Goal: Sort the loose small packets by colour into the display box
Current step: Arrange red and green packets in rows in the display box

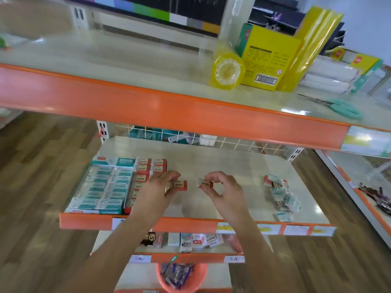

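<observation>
Orange-edged shelf, pale top, seen from above. Display box sits at its left end: teal-and-white packets fill the left rows, red-and-white packets the right rows. Left hand is beside the box's right edge, fingers curled over a red packet, thumb under it, the packet held just off the box side. Right hand is near the shelf's middle, thumb and forefinger pinching a second small red packet, other fingers curled loosely above it. The two held packets are close but apart. Loose pile of packets lies toward the shelf's right end, teal and red mixed, well apart from both hands; one teal packet lies alone nearer the front edge. Upper shelf carries a yellow tape roll, a yellow carton and teal-handled scissors. Below, an orange bucket holding wrapped items, details blurred.
</observation>
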{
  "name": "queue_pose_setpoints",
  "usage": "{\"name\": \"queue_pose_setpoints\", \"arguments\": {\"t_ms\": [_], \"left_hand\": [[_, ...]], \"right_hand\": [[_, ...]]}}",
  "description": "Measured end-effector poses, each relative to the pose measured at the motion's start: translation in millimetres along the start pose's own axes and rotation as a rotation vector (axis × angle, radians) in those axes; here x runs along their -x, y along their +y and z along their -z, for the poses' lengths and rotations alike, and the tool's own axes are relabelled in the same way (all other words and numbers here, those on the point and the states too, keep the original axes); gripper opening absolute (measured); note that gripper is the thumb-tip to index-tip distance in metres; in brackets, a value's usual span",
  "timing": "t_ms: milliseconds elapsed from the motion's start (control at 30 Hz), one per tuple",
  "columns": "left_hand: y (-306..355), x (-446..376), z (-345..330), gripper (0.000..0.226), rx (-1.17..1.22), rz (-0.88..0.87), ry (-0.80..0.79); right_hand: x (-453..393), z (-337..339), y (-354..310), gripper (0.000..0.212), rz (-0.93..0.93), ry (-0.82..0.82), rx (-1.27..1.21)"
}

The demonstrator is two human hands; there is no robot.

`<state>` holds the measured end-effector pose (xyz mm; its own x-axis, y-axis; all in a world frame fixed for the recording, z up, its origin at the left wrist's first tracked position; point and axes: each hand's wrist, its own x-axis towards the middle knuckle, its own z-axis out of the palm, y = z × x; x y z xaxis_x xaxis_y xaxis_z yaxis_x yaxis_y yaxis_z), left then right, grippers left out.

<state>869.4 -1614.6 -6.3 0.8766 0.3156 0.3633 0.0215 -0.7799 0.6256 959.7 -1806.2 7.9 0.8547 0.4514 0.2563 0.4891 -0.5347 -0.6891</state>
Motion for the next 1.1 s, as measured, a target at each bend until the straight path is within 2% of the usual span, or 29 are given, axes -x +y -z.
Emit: {"name": "queue_pose_setpoints", "arguments": {"t_ms": [367,667,833,1100], "left_hand": [[-37,5,42,0.035,0.0,0.199,0.017],[-55,6,60,0.031,-0.037,0.222,0.036],[-70,4,59,0.021,-0.032,0.201,0.029],[-79,-1,55,0.016,-0.097,0.192,0.02]], "right_hand": [[-20,-44,-40,0.016,0.046,-0.152,-0.001],[-26,-73,-58,0.019,0.082,-0.229,0.067],[-26,-82,-63,0.024,0.043,-0.27,0.072],[-27,-86,-65,0.02,0.071,-0.243,0.086]]}}
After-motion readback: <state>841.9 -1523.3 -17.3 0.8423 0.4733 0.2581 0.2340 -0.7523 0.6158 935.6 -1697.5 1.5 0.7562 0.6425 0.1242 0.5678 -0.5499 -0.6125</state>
